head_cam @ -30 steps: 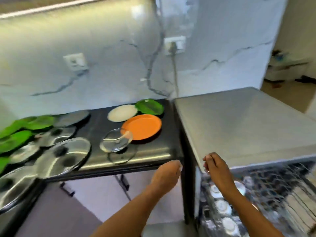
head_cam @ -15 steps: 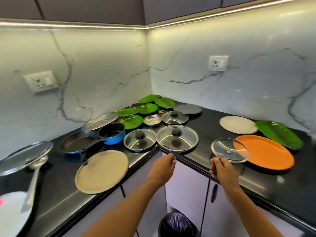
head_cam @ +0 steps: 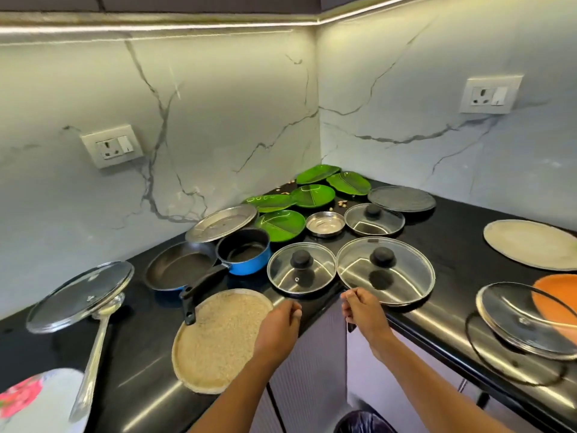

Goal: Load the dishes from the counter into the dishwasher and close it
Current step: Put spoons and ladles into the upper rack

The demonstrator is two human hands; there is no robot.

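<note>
Between beige plate (head_cam: 218, 339) and large knobbed lid (head_cam: 406, 278), left hand (head_cam: 279, 326) and right hand (head_cam: 362, 312) hover curled, gripping nothing.

The counter (head_cam: 452, 267) was black stone polished to a mirror gloss, and the backsplash (head_cam: 218, 120) looked like smooth white marble with grey veins. Lids were clear glass in shiny steel rims with matt black knobs — big lid (head_cam: 406, 276) and small lid (head_cam: 312, 279) alike. The green plates (head_cam: 281, 225) looked like glossy plastic. The steel bowl (head_cam: 325, 225) shone; the steel plate (head_cam: 221, 221) was duller, brushed. The blue saucepan (head_cam: 249, 267) was glossy outside, matt dark inside. The beige plate (head_cam: 218, 339) looked rough and grainy — the orange plate (head_cam: 555, 287) smooth and matt.
</note>
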